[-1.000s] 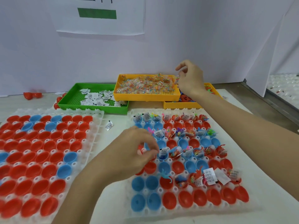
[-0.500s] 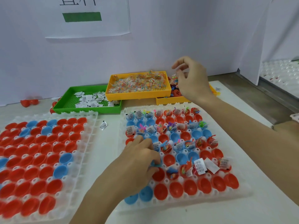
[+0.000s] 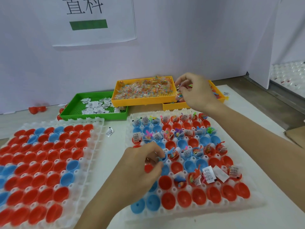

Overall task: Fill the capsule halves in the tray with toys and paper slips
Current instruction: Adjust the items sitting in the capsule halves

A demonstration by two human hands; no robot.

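The right-hand white tray (image 3: 257, 202) holds red and blue capsule halves; those in the upper rows carry toys and paper slips, the front rows are bare. My left hand (image 3: 142, 166) hovers over the tray's left middle and pinches a small blue toy (image 3: 162, 159) at its fingertips above a capsule half. My right hand (image 3: 196, 91) is at the right end of the upper yellow tray (image 3: 142, 101) of bagged toys, fingers curled round small colourful toy packets (image 3: 179, 95).
A green tray (image 3: 71, 111) of paper slips sits behind. A second yellow tray (image 3: 173, 106) lies under my right hand. Another white tray (image 3: 95, 146) of unfilled capsule halves is on the left. One loose slip (image 3: 109, 132) lies between trays. A white wall stands behind.
My left hand has stayed over the tray's left middle, now pinching the blue toy there. My right hand remains at the yellow trays, fingers closed more on the packets. The camera moved closer.
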